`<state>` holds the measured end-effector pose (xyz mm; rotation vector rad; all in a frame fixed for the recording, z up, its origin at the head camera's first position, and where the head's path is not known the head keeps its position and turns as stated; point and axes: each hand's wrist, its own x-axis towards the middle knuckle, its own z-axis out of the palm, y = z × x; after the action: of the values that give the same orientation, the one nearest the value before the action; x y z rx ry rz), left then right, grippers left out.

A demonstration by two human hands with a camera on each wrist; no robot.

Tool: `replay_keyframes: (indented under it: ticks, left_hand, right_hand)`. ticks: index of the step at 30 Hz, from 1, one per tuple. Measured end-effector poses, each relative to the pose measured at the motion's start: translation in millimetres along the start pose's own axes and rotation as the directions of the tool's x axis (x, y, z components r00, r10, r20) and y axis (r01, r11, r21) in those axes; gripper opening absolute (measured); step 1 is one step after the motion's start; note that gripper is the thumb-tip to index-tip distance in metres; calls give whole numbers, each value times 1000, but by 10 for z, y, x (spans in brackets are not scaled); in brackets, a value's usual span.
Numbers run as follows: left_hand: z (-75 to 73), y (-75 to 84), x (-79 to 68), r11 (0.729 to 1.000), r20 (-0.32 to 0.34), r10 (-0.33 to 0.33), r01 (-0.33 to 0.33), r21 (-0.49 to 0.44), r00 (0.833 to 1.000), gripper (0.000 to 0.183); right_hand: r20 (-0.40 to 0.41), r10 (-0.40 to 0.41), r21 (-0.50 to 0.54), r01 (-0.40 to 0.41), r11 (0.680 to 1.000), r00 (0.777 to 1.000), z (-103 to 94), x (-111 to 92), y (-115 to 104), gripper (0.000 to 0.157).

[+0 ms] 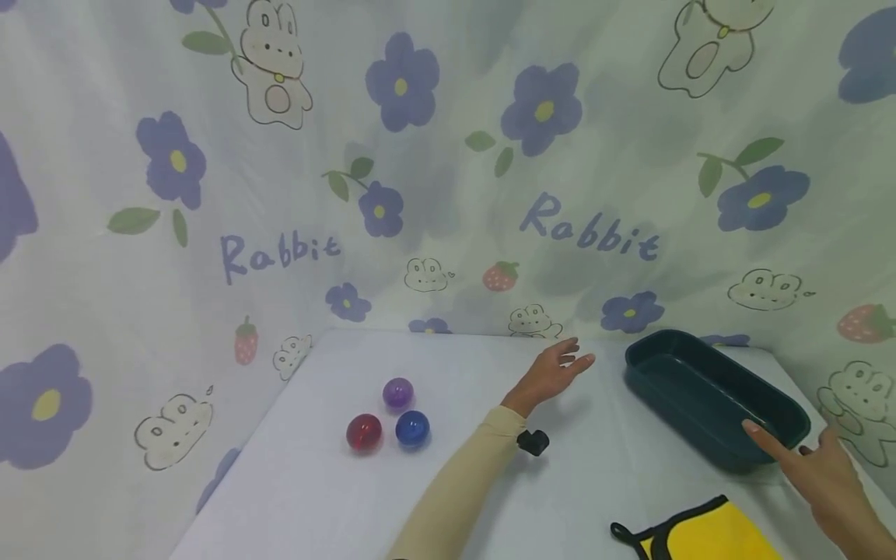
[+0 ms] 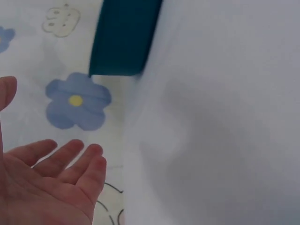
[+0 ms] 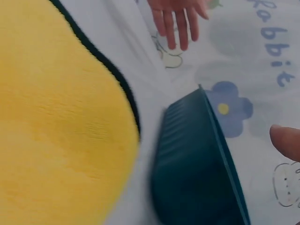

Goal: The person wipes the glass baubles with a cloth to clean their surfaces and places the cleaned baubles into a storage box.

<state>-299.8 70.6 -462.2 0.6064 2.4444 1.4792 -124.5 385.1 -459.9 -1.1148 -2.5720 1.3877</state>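
Note:
A dark teal oblong tub (image 1: 700, 404) stands at the right of the white table. My right hand (image 1: 824, 478) is at its near right end, thumb stretched out over the rim in the head view. In the right wrist view, that thumb (image 3: 287, 143) shows apart from the tub (image 3: 192, 164). My left hand (image 1: 549, 375) hovers left of the tub, fingers spread and holding nothing. The left wrist view has its palm (image 2: 51, 187) turned up, with the tub's end (image 2: 124, 42) beyond it.
Three shiny balls, purple (image 1: 398, 394), red (image 1: 364, 433) and blue (image 1: 412, 429), sit together at the left of the table (image 1: 294, 498). A yellow cloth piece with black edging (image 1: 721, 537) lies at the front right. Behind hangs a rabbit-print curtain (image 1: 448, 179).

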Motion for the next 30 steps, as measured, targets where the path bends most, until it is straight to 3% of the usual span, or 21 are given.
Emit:
replay_keyframes:
  ticks: [6,13,23,27,30]
  left_hand:
    - [125,-95,20,997,18,-29,28,77,999,68]
    - [184,-68,40,997,27,-49,47,62,998,69]
    - [294,-7,45,996,39,-72,70,55,997,69]
    - [323,7,51,996,53,-81,79,36,995,71]
    - [353,5,71,996,55,-84,83,31,995,76]
  right_hand:
    - [87,59,-73,-53,996,994,91,-91,23,134]
    - [116,-27,-26,30,999,993,173,-48,65,133]
    - [110,-85,7,85,996,990,205,-79,37,126]
    - [149,-121,8,121,993,981,192,-29,67,125]
    - [226,-150,-26,160,987,963,146,29,92,125]
